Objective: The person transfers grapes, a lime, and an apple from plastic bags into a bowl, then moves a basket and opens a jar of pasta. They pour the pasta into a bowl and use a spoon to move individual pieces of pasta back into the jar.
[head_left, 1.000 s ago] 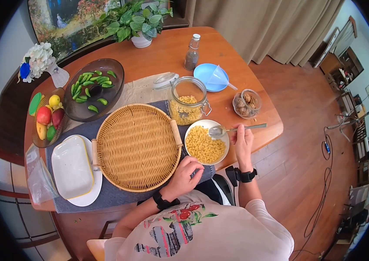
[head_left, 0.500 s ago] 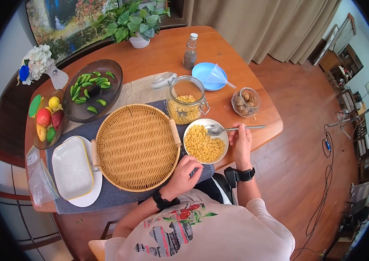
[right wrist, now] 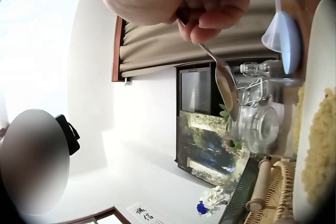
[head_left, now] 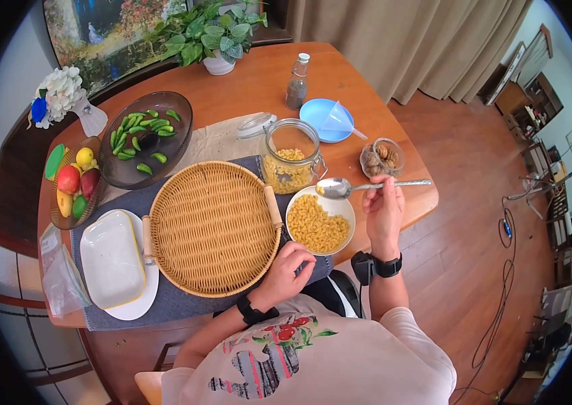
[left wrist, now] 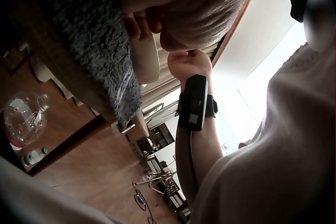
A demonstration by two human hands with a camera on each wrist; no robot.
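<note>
My right hand (head_left: 385, 210) pinches the handle of a metal spoon (head_left: 334, 188), held raised over the far rim of a white bowl (head_left: 347, 237). A little yellow shows at the spoon's tip. Short curly yellow pasta (head_left: 317, 226) lies in the bowl. In the right wrist view the spoon (right wrist: 226, 88) hangs from the fingertips beside the glass jar. My left hand (head_left: 288, 271) rests at the bowl's near left rim, fingers loosely curled. Behind the bowl stands an open clip-top glass jar (head_left: 290, 162), partly filled with the same pasta.
A round wicker tray (head_left: 215, 229) lies left of the bowl. A blue plate (head_left: 317, 116) with a funnel (head_left: 340, 120), a small stoppered bottle (head_left: 296, 84) and a container of walnuts (head_left: 384, 162) are behind. White dishes (head_left: 114, 260), green peppers (head_left: 144, 128) and a fruit basket (head_left: 63, 219) sit further left.
My right hand has lifted the spoon up out of the pasta and moved it away toward the jar and slightly right. My left hand has stayed in place.
</note>
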